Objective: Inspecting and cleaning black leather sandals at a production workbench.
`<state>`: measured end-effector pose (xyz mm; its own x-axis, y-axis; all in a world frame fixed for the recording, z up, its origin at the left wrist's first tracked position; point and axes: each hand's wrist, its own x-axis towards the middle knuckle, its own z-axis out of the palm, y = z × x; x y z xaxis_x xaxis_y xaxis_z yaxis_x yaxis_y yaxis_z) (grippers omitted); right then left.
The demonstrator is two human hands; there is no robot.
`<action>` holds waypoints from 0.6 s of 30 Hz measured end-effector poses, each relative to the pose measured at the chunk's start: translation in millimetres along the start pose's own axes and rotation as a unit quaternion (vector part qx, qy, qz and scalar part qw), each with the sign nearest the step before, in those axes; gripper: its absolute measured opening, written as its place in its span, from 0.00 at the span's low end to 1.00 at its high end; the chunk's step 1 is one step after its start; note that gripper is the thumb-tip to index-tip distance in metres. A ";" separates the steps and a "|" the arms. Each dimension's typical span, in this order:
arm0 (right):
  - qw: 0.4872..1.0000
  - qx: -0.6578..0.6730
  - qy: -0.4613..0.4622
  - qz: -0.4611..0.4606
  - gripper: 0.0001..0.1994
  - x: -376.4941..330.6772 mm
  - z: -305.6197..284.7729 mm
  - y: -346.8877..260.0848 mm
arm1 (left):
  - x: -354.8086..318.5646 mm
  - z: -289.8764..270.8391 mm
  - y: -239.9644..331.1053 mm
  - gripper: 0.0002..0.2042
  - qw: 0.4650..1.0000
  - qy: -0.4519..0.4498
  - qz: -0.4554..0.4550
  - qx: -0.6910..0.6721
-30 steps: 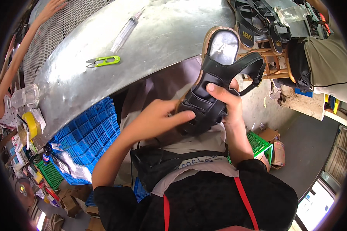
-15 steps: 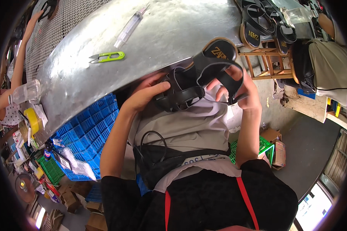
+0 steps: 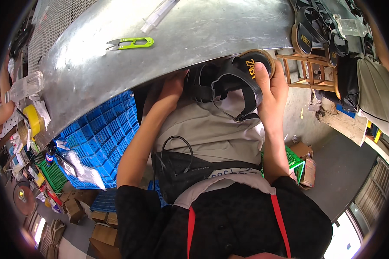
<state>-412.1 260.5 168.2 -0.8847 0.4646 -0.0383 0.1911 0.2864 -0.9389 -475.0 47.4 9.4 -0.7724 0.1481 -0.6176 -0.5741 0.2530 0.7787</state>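
A black strappy sandal (image 3: 235, 78) with gold print on its insole is held above my lap, close against the metal table's front edge. My right hand (image 3: 272, 84) grips its heel end, thumb pressed onto the insole and fingers underneath. At the strapped front end is my left hand (image 3: 173, 90), closed on the sandal; its fingertips are hidden by the straps and the table edge. A loose ankle strap hangs toward my grey apron (image 3: 199, 123). On the table lie green thread snips (image 3: 136, 43) and, farther off, a clear syringe (image 3: 159, 16).
More black sandals (image 3: 304, 36) rest at the table's right end, above a wooden rack (image 3: 311, 74). Blue crates (image 3: 101, 140) are stacked below the table at left. A clear plastic cup (image 3: 28, 87) and yellow tape roll (image 3: 31, 120) sit at its left end. Another person's arm shows far left.
The sandal has tilted and moved closer to the table edge. My right hand has shifted from the ankle strap to the heel, with its thumb on the insole. My view has shifted slightly.
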 end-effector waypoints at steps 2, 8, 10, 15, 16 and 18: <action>0.999 -0.030 0.021 -0.025 0.14 -1.0 2.9 -5.9 | 6.7 11.5 -14.4 0.21 0.995 -0.038 0.071 -0.060; 0.997 -0.064 -0.013 0.046 0.18 -1.3 12.2 -21.3 | 45.0 37.7 -50.2 0.14 0.963 -0.011 0.264 -0.043; 0.998 -0.046 -0.011 0.050 0.17 -0.3 12.3 -24.9 | 37.2 43.0 -42.8 0.14 0.960 -0.024 0.277 -0.002; 0.994 -0.108 -0.007 0.027 0.17 -2.4 18.4 -29.1 | 27.6 47.9 -42.1 0.15 0.953 -0.028 0.297 0.042; 0.990 -0.138 -0.001 -0.020 0.17 -3.3 20.2 -27.1 | 27.4 49.2 -42.0 0.15 0.953 -0.027 0.299 0.049; 0.987 -0.159 0.000 -0.020 0.17 -5.3 23.7 -24.7 | 27.0 51.4 -42.5 0.15 0.951 -0.024 0.302 0.059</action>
<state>-422.2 231.1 183.5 -0.8943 0.4474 -0.0032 0.2796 0.5532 -0.7847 -457.5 89.8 -46.1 -0.9371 0.3424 -0.0679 0.0069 0.2126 0.9771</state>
